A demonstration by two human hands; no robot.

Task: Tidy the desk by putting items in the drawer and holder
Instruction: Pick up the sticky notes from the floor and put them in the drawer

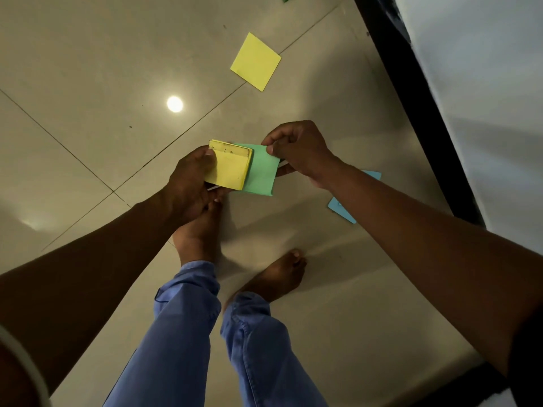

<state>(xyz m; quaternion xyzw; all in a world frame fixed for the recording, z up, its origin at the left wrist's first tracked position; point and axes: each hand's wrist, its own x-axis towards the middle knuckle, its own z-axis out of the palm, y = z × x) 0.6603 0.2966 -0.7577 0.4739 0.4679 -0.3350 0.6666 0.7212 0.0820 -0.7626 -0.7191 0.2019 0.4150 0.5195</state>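
1. Two hands are busy: my left hand (191,177) grips the yellow note pad (229,165), thumb curled over its face, while my right hand (296,148) pinches the green note (263,174) at its corner, tucked behind the pad.
2. I judge this as gathering loose notes off the floor (88,69).
3. Next, square the green sheet against the pad, then collect the yellow note (255,61) and blue note (342,208) lying apart.
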